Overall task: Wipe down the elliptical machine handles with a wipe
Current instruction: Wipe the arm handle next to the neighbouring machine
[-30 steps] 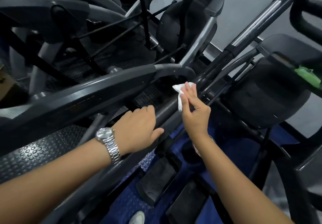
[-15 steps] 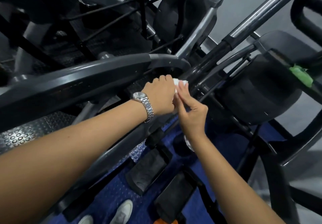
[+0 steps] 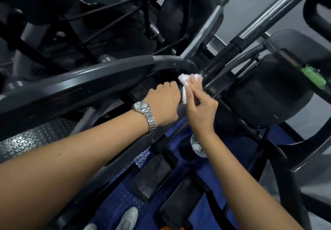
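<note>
A long elliptical handle runs diagonally from lower left to upper right, black where I work and silver higher up. My left hand, with a steel watch on its wrist, lies on this bar with its fingers curled over the far side. Just to its right, my right hand holds a crumpled white wipe against the bar with straight raised fingers. A strip of the wipe hangs down between the two hands. The thumb holding the wipe is hidden.
A thick curved grey arm crosses the left side. A dark console with a green object stands at the right. Below are two black pedals, a cup holder with white scraps, blue floor matting and my shoes.
My left hand slid up the bar from lower down and now sits curled right beside the wipe. My right hand stayed at about the same spot on the bar with the wipe.
</note>
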A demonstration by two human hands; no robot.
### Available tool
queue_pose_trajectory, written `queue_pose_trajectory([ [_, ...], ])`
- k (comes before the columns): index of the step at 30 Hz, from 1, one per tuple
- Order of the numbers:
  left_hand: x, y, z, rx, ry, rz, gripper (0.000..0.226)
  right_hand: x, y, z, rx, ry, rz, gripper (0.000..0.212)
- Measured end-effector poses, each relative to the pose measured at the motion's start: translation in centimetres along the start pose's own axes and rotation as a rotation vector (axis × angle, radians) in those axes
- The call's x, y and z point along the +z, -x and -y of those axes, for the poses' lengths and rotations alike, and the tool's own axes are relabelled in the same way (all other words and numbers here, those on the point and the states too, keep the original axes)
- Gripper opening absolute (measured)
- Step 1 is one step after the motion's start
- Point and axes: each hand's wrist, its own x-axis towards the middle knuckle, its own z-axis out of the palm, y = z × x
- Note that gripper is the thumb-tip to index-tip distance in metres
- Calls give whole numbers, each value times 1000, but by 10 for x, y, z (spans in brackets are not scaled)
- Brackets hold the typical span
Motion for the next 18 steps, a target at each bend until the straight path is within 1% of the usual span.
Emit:
queue_pose_trajectory([
  [2,1,0,0,-1,23,-19,37,-1,19,-1,-65,5,65,28],
  [4,1,-1,1,2,18,-16,37,-9,14,-6,-94,4,51,29],
  [7,1,-1,1,14,-7,-10,38,-8,-9,-4,56,-78,-65,26],
  [9,3,-2,1,16,4,-16,37,3,-2,3,117,-117,-94,25],
  [12,4,-2,2,11,24,-25,35,11,24,7,125,-136,-121,27],
  [16,3,-2,1,23,0,-25,35,11,-6,1,212,-133,-305,26],
  [18,4,-2,1,22,0,-27,35,15,-6,3,218,-141,-324,27],
])
